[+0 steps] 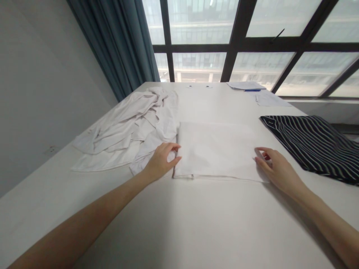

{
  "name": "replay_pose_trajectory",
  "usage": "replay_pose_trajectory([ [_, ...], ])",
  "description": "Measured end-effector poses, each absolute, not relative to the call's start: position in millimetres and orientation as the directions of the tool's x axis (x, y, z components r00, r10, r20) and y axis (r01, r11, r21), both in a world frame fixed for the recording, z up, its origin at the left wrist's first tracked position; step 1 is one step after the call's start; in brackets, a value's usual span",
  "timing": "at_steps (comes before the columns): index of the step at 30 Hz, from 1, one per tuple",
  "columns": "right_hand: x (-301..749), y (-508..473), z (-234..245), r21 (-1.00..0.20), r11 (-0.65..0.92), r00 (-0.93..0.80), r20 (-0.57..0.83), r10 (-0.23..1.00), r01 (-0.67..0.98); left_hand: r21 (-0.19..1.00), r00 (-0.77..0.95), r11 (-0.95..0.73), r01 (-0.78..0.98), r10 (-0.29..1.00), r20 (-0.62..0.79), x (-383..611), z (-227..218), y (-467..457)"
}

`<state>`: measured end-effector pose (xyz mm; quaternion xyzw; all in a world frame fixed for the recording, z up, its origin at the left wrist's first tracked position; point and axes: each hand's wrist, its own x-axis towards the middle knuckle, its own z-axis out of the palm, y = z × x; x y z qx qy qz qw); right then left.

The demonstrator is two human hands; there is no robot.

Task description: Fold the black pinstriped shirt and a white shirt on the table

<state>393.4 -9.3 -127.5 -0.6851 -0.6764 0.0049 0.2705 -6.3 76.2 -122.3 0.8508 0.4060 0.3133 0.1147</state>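
Note:
A white cloth (215,149), folded into a flat rectangle, lies in the middle of the white table (179,224). My left hand (161,160) pinches its left edge between thumb and fingers. At the cloth's right edge rests my right hand (276,168), fingertips curled on the fabric and gripping it. Both forearms reach in from the near side of the table.
A heap of crumpled white garments (126,127) lies left of the folded cloth, touching it. A black cloth with white stripes (314,144) lies at the right. Papers and a blue pen (252,89) sit at the far edge by the window. A teal curtain (117,41) hangs at the back left.

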Motion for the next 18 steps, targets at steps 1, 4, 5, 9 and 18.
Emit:
replay_pose_trajectory([
  [1, 391.9, -9.6, -126.7, -0.396, 0.055, 0.098, 0.355, 0.930, 0.917, 0.466, 0.482, -0.646, 0.604, 0.762, 0.432, -6.7, -121.6, 76.1],
  [4, 388.2, -10.8, -124.4, -0.438, 0.032, 0.137, 0.348, 0.928, 0.898, 0.506, 0.521, -0.652, 0.565, 0.757, 0.394, -8.3, -118.9, 75.7],
  [5, 387.7, -11.1, -124.0, -0.446, 0.025, 0.146, 0.345, 0.927, 0.895, 0.514, 0.540, -0.660, 0.548, 0.749, 0.384, -9.1, -118.2, 75.8],
  [9, 388.4, -11.4, -123.9, -0.433, 0.025, 0.133, 0.332, 0.934, 0.901, 0.535, 0.583, -0.686, 0.494, 0.717, 0.382, -12.2, -117.9, 77.1],
  [18, 387.3, -11.3, -124.8, -0.388, 0.042, 0.112, 0.365, 0.924, 0.921, 0.618, 0.513, -0.599, 0.509, 0.788, 0.341, -8.4, -119.8, 78.8],
])
